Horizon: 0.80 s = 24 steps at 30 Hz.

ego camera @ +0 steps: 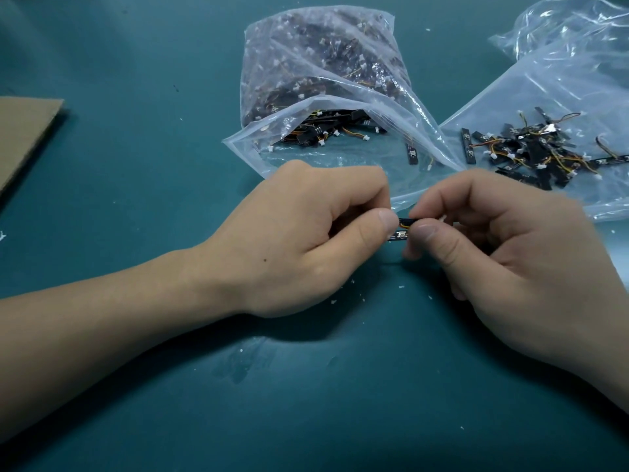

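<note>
A small black circuit strip (402,229) with thin orange wires sits between my two hands just above the teal table (136,165). My left hand (306,240) pinches its left end between thumb and curled fingers. My right hand (493,253) pinches the right end the same way, and most of the strip is hidden by the fingers. An open clear plastic bag (323,80) full of the same black strips lies right behind my hands, its mouth facing me.
A pile of loose black strips with orange wires (531,148) lies on a second clear plastic bag (561,86) at the right. A piece of brown cardboard (23,131) lies at the left edge. Small white flecks are scattered over the table.
</note>
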Tool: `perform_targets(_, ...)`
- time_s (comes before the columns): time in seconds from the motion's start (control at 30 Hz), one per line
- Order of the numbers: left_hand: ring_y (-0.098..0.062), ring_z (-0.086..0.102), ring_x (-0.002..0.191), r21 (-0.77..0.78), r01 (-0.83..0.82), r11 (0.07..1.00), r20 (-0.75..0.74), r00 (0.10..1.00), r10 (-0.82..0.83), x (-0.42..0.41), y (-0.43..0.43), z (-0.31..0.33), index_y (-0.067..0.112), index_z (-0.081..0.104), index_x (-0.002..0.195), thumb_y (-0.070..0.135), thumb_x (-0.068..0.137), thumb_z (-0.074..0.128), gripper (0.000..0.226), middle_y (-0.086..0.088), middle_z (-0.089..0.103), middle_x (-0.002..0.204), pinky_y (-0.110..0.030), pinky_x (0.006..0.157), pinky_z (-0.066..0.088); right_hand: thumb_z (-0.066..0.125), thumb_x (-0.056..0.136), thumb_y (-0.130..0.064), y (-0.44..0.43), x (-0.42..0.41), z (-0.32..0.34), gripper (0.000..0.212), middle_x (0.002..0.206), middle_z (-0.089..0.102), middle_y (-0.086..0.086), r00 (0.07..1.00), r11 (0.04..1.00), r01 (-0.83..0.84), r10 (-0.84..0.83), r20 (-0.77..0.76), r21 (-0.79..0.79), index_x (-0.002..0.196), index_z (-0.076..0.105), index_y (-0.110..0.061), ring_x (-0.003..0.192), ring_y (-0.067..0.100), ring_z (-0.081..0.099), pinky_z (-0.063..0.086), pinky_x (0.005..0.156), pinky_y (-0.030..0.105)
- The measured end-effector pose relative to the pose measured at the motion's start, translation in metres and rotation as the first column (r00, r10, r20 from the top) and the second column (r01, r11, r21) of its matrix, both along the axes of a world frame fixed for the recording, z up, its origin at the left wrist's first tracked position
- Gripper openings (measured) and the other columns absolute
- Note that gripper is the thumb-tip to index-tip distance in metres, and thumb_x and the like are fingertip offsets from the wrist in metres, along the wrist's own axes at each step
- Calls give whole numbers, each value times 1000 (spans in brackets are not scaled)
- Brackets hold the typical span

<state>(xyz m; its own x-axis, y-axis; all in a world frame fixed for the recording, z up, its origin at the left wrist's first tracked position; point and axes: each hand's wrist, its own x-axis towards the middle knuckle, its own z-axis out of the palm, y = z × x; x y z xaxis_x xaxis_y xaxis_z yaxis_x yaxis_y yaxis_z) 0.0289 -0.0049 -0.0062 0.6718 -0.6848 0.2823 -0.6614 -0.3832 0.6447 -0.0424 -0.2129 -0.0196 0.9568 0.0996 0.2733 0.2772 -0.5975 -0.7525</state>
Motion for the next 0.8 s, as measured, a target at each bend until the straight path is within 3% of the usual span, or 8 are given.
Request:
perform_targets(0.1,-9,43,55,14,11,1000,3,1000,-11,0,1,0,18,57,78,24,99,54,22,11,41,54,-22,54,31,59,97,-39,1,-1,0,8,82,74,-17,1000,1000,9,-9,3,-29,98,64,-32,55,10,62,41,53,10)
perform_targets(0.3,-6,43,55,15,1,1000,-3,1000,-1,2,1,-1,14,61,78,23,99,53,24,14,39,54,-18,54,29,56,98,-44,3,0,0,17,84,75,-17,1000,1000,1,-1,3,-31,108,66,-33,56,11,63,43,53,12)
perform_targets(0.43,-12,45,56,18,3,1000,4,1000,-3,2,1,-1,15,59,77,23,99,53,24,10,43,55,-24,54,33,60,101,-31,2,0,1,7,81,73,-19,999,995,-14,17,28,-96,97,66,-31,59,-2,62,39,57,5)
perform_targets(0.67,-15,45,54,22,6,1000,15,1000,-6,1,0,-1,17,57,75,25,98,53,25,7,43,54,-30,52,35,60,101,-33,1,0,2,10,78,72,-19,999,989,-13,20,46,-145,93,66,-31,58,-2,60,38,56,5)
perform_targets(0.7,-14,44,54,10,-5,1000,11,1000,5,1,0,-1,17,56,74,24,98,53,26,7,43,54,-28,52,34,62,100,-36,1,-1,3,9,79,73,-18,999,994,-12,17,42,-105,95,67,-31,58,1,62,41,56,8)
perform_targets(0.8,-13,42,54,-2,-31,1000,0,1000,31,1,-1,0,17,52,70,23,97,53,28,5,42,54,-25,52,31,62,93,-47,2,-3,3,19,84,75,-12,1000,1000,-8,8,15,-26,103,70,-33,61,18,69,53,57,34)
